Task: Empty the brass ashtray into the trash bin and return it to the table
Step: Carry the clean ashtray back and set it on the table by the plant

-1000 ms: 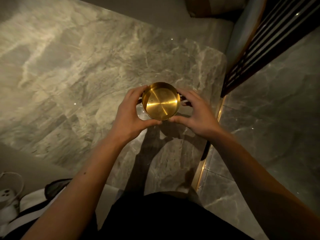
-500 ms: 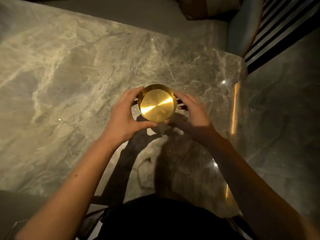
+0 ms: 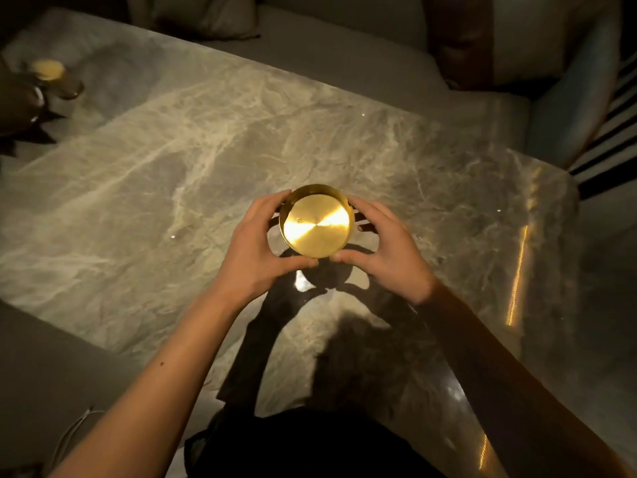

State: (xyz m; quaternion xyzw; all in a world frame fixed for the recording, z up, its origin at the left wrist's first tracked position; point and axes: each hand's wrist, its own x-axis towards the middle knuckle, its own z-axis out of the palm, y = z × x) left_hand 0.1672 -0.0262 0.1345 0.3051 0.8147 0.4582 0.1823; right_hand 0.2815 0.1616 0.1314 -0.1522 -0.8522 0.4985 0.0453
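Marble table point(image 3: 206, 188): broad, bare beneath my hands, the likely set-down spot. Left hand point(image 3: 256, 248), right hand point(image 3: 386, 250): both cupped snugly around the rim, I judge to keep it level. Brass ashtray point(image 3: 317, 222): held above the tabletop, shining bowl apparently empty, one tiny speck aside.

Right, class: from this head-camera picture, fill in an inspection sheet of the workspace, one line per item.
Surface: grey veined marble table, glossy, hand shadows on it.
Job's things: brass ashtray held above the table, looks empty; trash bin not seen.
Clutter: dark ornament and small gold-topped object at the far left corner.
Grippers: left hand and right hand grip the ashtray's sides.
Cables: pale cord at lower left.
Surroundings: cushioned seating behind; dim room.
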